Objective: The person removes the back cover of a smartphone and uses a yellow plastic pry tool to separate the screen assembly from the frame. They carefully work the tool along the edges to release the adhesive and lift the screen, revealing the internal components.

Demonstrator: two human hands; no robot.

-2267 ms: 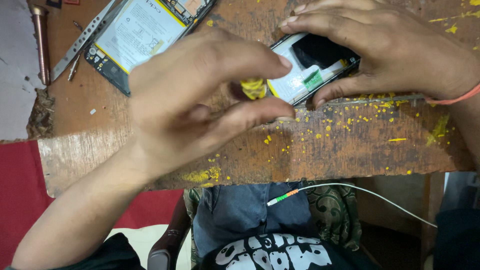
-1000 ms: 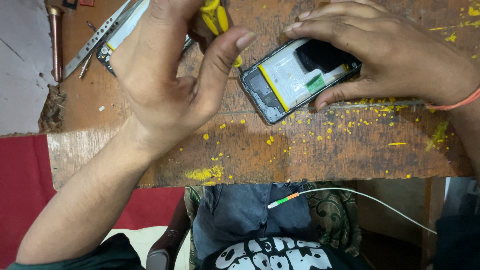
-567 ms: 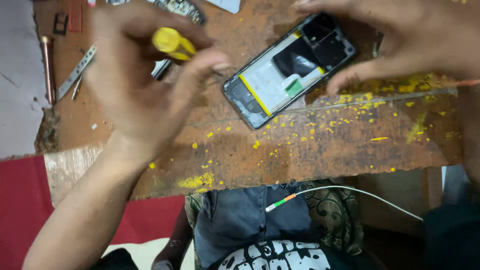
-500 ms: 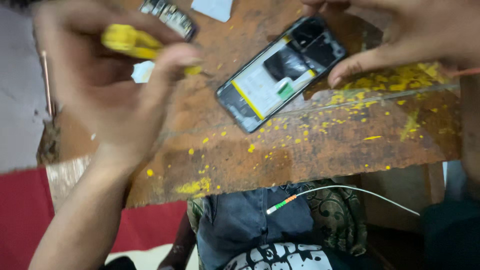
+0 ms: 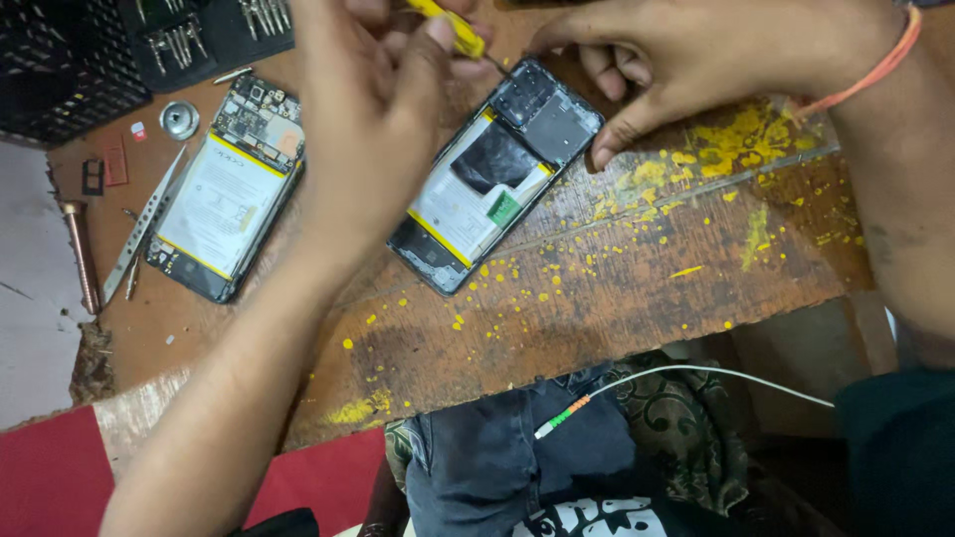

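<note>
— Where is the opened phone?

— On the worn wooden bench top, lying slantwise with its back cover off. Its white battery, a black patch over it and a small green tab show inside the frame. Its upper end, with the dark plate, points toward the top of the view.

— What are the hands doing to it?

— The right hand sits at the phone's upper end. Its fingers are curled down around that end, with one fingertip pressed against the bench just beside the phone's right edge and others at its top corner, so it grips the phone's frame. An orange band circles that wrist. The left hand is just left of the phone's upper half, fingers closed round a yellow-handled screwdriver. The thin metal tip slants down to the phone's top left corner. I cannot tell whether it actually touches a screw.

— And around the phone?

— Yellow paint specks cover the wood to the right of and below the phone. Well to the left of it lies a second opened phone, also showing a white battery and a bare circuit board at its top. Left of that one lie metal tweezers, and farther left a copper-coloured rod at the bench's edge. Above the second phone is a small round metal disc, and above that a dark tray of screwdriver bits. Below the phone, beyond the bench's near edge, a white cable with a coloured end crosses the person's lap.
</note>
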